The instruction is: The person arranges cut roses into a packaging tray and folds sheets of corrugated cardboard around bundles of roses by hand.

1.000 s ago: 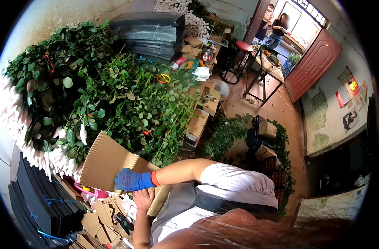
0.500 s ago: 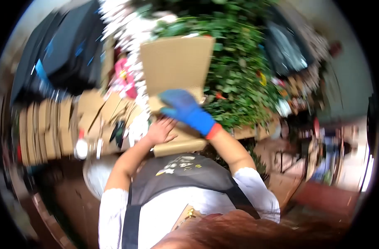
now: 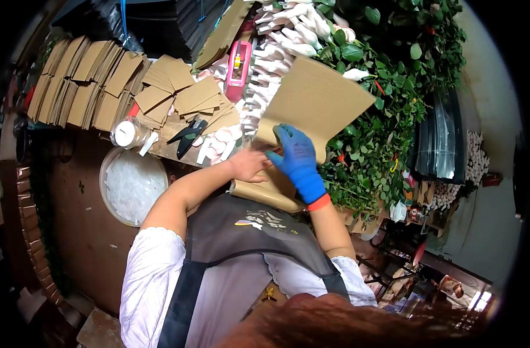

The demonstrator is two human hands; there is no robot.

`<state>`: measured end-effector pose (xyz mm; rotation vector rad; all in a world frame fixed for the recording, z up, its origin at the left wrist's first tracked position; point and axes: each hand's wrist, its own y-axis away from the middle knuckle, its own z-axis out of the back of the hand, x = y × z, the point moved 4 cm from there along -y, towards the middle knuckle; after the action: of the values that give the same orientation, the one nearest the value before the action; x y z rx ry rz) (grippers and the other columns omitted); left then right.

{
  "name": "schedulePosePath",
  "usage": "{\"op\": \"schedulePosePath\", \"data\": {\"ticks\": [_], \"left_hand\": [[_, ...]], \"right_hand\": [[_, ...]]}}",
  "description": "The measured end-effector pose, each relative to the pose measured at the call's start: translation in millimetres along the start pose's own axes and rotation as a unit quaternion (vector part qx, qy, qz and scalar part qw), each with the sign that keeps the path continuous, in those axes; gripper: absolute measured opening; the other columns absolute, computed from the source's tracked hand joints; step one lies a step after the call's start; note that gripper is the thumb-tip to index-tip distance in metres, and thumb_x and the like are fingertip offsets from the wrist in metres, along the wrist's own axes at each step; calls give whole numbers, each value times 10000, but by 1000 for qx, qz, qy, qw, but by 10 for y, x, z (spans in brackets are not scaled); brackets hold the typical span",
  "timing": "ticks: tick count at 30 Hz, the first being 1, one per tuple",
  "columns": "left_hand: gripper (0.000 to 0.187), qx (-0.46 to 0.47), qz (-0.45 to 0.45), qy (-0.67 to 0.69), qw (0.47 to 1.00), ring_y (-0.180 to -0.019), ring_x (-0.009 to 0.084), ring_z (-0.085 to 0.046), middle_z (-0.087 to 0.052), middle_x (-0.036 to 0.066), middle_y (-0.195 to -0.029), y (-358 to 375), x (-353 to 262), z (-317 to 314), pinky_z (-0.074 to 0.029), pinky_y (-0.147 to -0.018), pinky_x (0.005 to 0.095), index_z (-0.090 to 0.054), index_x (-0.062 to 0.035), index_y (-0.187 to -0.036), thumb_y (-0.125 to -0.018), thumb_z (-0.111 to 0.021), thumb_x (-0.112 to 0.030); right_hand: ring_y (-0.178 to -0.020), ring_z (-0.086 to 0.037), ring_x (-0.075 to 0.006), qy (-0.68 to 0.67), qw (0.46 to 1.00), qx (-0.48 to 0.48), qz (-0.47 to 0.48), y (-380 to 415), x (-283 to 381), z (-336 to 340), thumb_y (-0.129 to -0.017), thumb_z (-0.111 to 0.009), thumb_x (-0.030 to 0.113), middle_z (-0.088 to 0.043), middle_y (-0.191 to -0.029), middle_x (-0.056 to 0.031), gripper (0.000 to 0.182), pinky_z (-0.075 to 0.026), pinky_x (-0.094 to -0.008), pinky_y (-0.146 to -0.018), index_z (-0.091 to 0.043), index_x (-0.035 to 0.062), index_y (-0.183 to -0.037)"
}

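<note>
A sheet of corrugated cardboard (image 3: 320,95) lies before me, its far part flat and its near part folded, with a rounded edge by my apron. My bare left hand (image 3: 250,165) rests on the near fold, fingers stretched out and partly hidden by the glove. My right hand (image 3: 297,153), in a blue glove with an orange cuff, lies over the cardboard beside the left. Its thumb points left and stands apart from the fingers, which touch the folded edge. What lies inside the fold is hidden.
Leafy rose stems (image 3: 363,145) and white net-sleeved buds (image 3: 282,43) surround the cardboard. At left are stacked cardboard pieces (image 3: 91,61), black shears (image 3: 191,138), a pink tape dispenser (image 3: 237,72) and a jar (image 3: 126,134). A round tub (image 3: 133,185) stands below the table edge.
The camera view has turned and become sharper, so the table appears shifted and tilted. My gloved right hand has turned more upright; my left hand stays on the cardboard.
</note>
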<state>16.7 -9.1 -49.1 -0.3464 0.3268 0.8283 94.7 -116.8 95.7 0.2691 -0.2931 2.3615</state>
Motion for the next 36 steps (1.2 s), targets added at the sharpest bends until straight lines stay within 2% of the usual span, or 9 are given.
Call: {"op": "schedulePosePath", "data": {"ticks": [8,11,13,23,24,27,29,32,36], "left_hand": [[722,-70,-43,-43,996,-1321,331,-453,-473,168,-1450,-28,-10,56,-342,-1114,468,-453,-46,-1438,-934,-513,-560],[679,-33,-25,-39,998,-1315,328,-455,-489,168,-1424,-47,-19,-2,-315,-1137,470,-513,-44,-1382,-932,-520,-553],[643,40,6,-11,999,-1289,323,-474,-514,165,-1384,-14,21,-96,-307,-1142,471,-553,-53,-1343,-933,-524,-547],[659,-97,-36,22,994,-1224,327,-522,-518,121,-1416,35,25,-7,-410,-1057,480,-553,-122,-1364,-893,-561,-584],[889,28,-23,-61,998,-1401,317,-385,-372,160,-1555,-25,1,81,-315,-1169,477,-368,-72,-1514,-839,-574,-612],[865,-139,-68,9,988,-1347,301,-452,-478,151,-1460,-4,55,-94,-299,-1170,484,-460,-46,-1439,-739,-740,-471],[686,-188,-53,8,981,-1206,312,-548,-593,135,-1285,47,-36,192,-444,-1036,453,-587,-57,-1287,-736,-762,-427],[695,-49,-1,108,993,-1297,355,-488,-542,166,-1386,-65,196,-534,-363,-1124,483,-561,-94,-1356,-776,-742,-432],[760,-165,-26,146,975,-1367,407,-420,-461,183,-1490,37,58,-14,-310,-1171,484,-513,-94,-1419,-769,-752,-407]], "right_hand": [[-910,-653,-336,-72,955,282,-55,-464,-326,-180,-769,-740,388,-683,-976,-129,366,-521,-452,-799,-680,127,-1018],[-978,-638,-336,-75,995,56,16,-138,-420,-413,-750,-744,410,-671,-1062,-122,448,-513,-455,-827,-659,135,-1094],[-987,-630,-357,-11,999,42,27,-33,-224,-221,-779,-743,411,-654,-1121,-131,526,-508,-453,-825,-618,126,-1203],[-1031,-662,-352,-81,985,155,11,-410,78,155,-796,-733,442,-690,-1150,-171,566,-531,-437,-885,-648,122,-1254],[-1038,-666,-339,-153,983,90,37,-492,322,256,-838,-709,389,-691,-1164,-152,508,-534,-416,-886,-638,157,-1284],[-1010,-666,-312,-187,965,29,182,-860,1012,106,-877,-686,333,-688,-1139,-132,460,-529,-410,-866,-621,156,-1296],[-1006,-658,-323,-155,963,5,222,-1263,1179,-445,-853,-729,292,-682,-1138,-129,455,-530,-416,-851,-632,123,-1265],[-960,-649,-297,-7,981,-17,193,-1804,1245,-1233,-802,-747,322,-665,-1053,-104,371,-531,-418,-806,-648,120,-1098],[-937,-642,-253,117,975,8,187,-1853,1235,-1641,-772,-729,287,-648,-964,-59,226,-530,-395,-781,-646,144,-926]]}}
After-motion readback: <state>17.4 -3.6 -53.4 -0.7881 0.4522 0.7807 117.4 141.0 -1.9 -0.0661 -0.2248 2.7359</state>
